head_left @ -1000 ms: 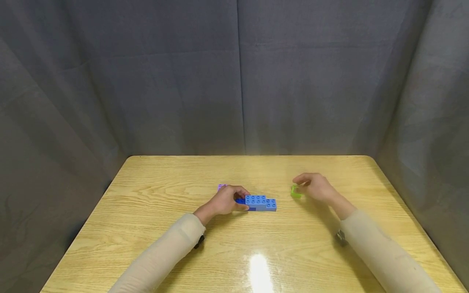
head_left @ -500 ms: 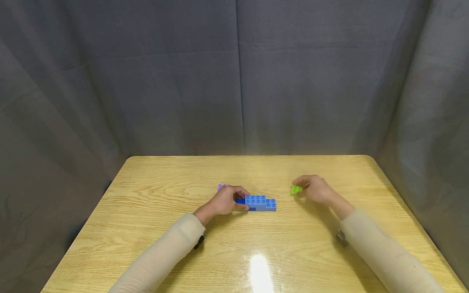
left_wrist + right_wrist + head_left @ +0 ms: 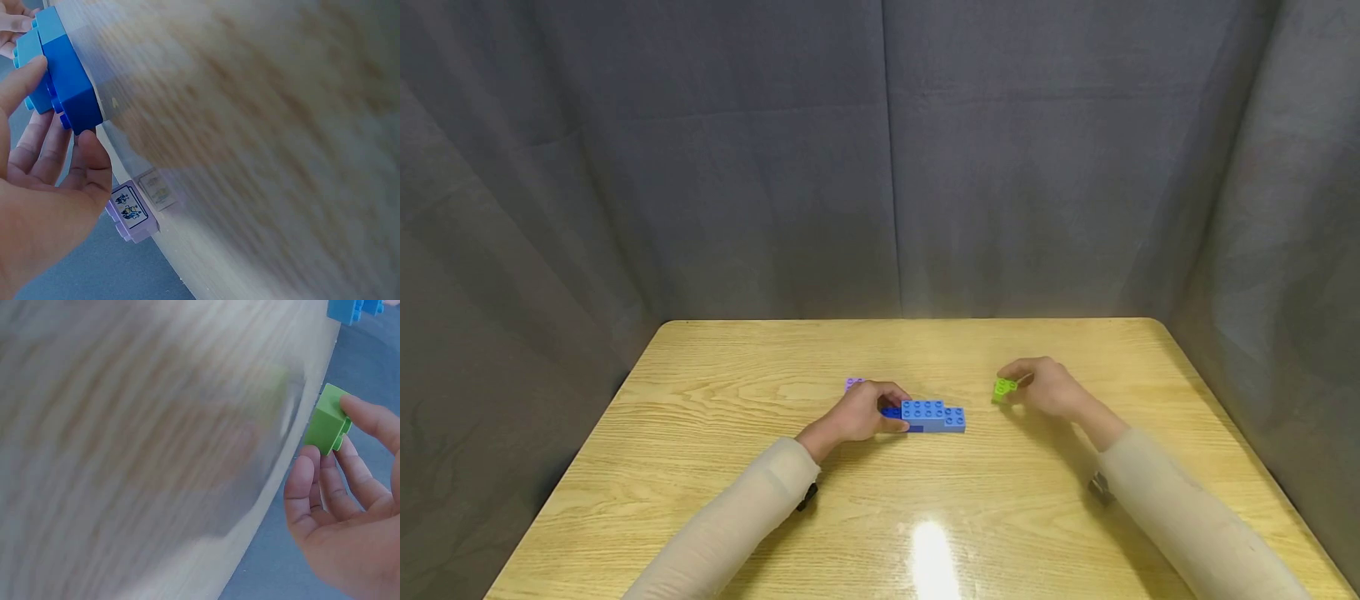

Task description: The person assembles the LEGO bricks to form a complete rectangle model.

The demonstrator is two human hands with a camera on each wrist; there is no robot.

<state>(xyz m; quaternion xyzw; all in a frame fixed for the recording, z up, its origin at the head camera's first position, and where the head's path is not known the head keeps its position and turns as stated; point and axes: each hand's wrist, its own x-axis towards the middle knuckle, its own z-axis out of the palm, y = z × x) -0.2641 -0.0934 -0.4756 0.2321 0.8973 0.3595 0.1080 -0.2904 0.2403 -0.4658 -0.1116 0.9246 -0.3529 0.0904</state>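
Observation:
My left hand [image 3: 860, 411] grips the left end of a stack of joined bricks, a light blue brick [image 3: 922, 409] on top and a dark blue one [image 3: 72, 87] below at that end. The thumb and fingers lie along its sides in the left wrist view. At the right, my right hand [image 3: 1051, 387] has its thumb and fingers around a small green brick [image 3: 1002, 389]. In the right wrist view the green brick [image 3: 326, 419] is between thumb and fingertips, its studs towards the palm.
A purple brick [image 3: 853, 382] lies just behind my left hand, partly hidden by it; the left wrist view shows a picture on its side. The wooden table [image 3: 880, 500] ends at a grey curtain [image 3: 775, 183] behind and on both sides.
The green brick has turned and shifted slightly to the left in my right hand. My left hand and the blue bricks stay in place.

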